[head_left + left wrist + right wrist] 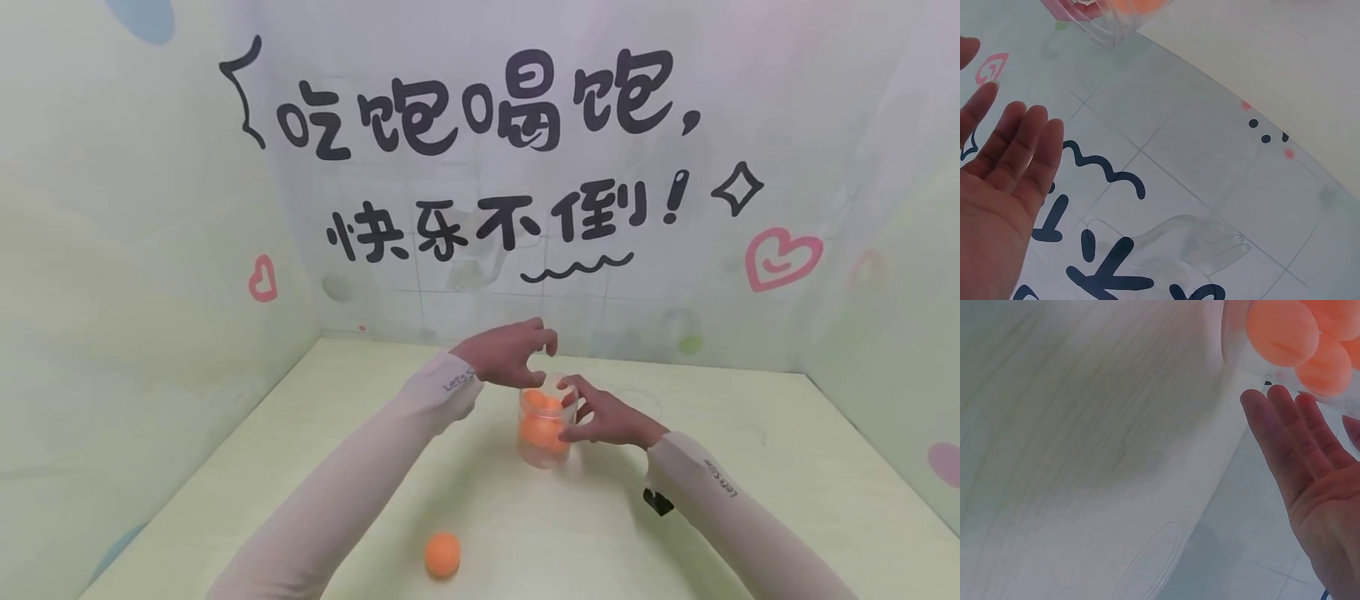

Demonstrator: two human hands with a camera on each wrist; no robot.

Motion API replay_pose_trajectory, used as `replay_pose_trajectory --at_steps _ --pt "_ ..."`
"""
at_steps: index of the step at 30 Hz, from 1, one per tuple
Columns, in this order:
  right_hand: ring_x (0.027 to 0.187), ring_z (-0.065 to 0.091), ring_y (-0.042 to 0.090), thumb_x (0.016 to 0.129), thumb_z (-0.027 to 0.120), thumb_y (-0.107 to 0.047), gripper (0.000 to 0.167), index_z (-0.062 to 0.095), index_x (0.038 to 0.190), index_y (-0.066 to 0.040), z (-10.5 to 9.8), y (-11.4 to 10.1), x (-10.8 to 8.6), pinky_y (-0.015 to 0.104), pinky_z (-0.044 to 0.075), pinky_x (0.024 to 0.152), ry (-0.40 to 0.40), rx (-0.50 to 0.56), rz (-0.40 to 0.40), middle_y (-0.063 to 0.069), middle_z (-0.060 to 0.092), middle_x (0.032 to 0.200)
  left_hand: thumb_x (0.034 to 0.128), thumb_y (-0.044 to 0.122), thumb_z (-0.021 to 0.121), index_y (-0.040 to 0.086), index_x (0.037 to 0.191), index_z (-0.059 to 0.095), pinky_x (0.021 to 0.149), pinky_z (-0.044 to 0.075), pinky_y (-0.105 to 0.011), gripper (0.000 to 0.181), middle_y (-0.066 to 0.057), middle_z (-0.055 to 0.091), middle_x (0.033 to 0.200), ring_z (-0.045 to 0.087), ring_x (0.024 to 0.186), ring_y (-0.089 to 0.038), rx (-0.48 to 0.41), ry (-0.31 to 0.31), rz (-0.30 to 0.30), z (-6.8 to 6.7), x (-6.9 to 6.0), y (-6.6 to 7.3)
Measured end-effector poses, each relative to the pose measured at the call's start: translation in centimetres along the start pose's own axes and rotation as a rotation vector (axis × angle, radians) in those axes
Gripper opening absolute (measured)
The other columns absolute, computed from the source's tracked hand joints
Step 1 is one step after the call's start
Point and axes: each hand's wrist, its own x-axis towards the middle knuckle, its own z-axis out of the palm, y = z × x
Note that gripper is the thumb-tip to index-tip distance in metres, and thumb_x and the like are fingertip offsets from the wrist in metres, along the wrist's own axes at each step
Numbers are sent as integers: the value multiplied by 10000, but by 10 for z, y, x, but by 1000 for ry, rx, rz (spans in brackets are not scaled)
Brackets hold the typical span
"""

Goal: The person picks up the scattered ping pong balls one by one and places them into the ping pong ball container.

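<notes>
A clear jar with several orange balls inside stands upright on the table. My right hand holds the jar's right side, thumb in front and fingers behind near the rim. In the right wrist view the fingers are fairly straight beside the jar wall. Just above and left of the jar's mouth is my left hand, fingers loosely bent and apart, holding nothing. The left wrist view shows its bare palm, with the jar at the top edge. One orange ball lies on the table in front.
A clear round piece, like a lid, lies on the pale table behind the right hand. Printed curtains enclose the back and both sides. A small black device hangs under the right sleeve.
</notes>
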Motion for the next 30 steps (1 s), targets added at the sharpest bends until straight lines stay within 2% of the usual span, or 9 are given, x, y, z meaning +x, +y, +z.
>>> replay_pose_trajectory --at_steps 14,18,23,30 --pt "1007 585 249 804 740 -333 761 291 1384 -130 1 2 0 369 527 699 2 9 8 146 517 1254 831 267 633 211 1180 557 627 452 -254 361 -4 523 1023 542 783 -138 69 -8 0 4 -11 3" --pt "1013 584 255 805 738 -337 771 286 1393 -126 2 3 1 367 525 697 -2 17 4 156 509 1267 825 262 645 193 1173 562 619 451 -248 365 -9 522 1012 537 764 -135 71 -13 25 7 -17 5" --pt "1024 583 270 813 731 -338 778 278 1401 -104 3 2 0 364 523 694 -5 17 -12 175 498 1277 809 246 652 185 1148 567 618 435 -234 355 -16 526 991 515 737 -125 55 -17 75 14 -28 9" --pt "1006 590 245 810 731 -323 744 294 1388 -154 4 2 0 362 516 665 8 17 -6 144 509 1262 795 278 652 174 1139 564 607 416 -228 370 -34 537 997 510 726 -115 45 -25 114 24 -47 18"
